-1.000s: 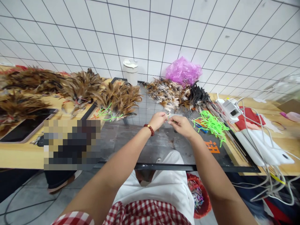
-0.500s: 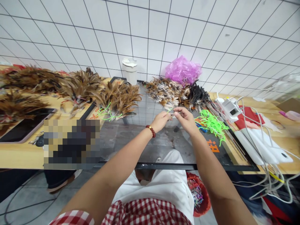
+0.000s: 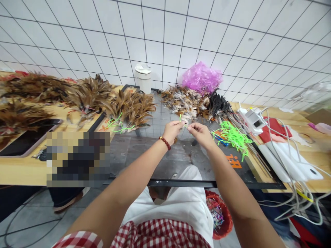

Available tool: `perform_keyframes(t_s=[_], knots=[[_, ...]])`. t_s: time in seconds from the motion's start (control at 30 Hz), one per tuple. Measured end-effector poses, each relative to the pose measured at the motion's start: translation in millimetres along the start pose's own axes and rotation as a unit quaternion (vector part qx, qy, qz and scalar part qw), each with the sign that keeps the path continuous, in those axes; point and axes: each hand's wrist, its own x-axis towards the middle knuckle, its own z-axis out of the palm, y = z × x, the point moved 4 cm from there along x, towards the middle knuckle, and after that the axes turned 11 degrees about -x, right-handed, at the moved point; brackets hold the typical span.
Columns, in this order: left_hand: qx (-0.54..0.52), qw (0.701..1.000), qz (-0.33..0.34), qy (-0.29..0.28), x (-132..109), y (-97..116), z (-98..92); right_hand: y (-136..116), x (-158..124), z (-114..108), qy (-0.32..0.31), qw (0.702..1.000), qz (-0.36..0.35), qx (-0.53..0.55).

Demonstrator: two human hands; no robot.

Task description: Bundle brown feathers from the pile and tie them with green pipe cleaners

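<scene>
Presently: neon-green cord (image 3: pixel 180 119), thin, limp, near weightless; left hand (image 3: pixel 172 130) and right hand (image 3: pixel 200 133) each pinch it; fingertip grip near ends suits.

A craft workshop: bundled brown feathers (image 3: pixel 88 96) heaped on the counter (image 3: pixel 23 168), a dark cutting mat (image 3: pixel 160 162), green cords (image 3: pixel 232 136), a white-tiled wall (image 3: pixel 232 41) behind.
</scene>
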Motion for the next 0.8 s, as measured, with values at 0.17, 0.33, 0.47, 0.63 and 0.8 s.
perform_keyframes(t_s=[0.17, 0.33, 0.47, 0.63, 0.8], knots=[[-0.076, 0.99, -0.067, -0.103, 0.7, -1.8, 4.0, 5.3, 2.9, -3.6, 0.032, 0.999, 0.004, -0.009], [-0.051, 0.982, -0.107, -0.15, 1.1, -6.8, 6.1, 2.1, 1.6, -16.5, 0.097, 0.995, 0.004, 0.0], [0.012, 0.977, -0.079, -0.197, -1.2, -7.7, 10.7, -3.7, 0.0, -19.5, 0.099, 0.995, 0.002, 0.032], [0.258, 0.93, 0.057, -0.257, -6.2, -6.3, 18.0, -7.4, -1.5, -17.9, 0.091, 0.995, -0.027, 0.009], [0.358, 0.891, 0.073, -0.269, -10.8, -12.0, 21.4, -9.4, -3.3, -13.4, 0.051, 0.997, -0.056, -0.015]])
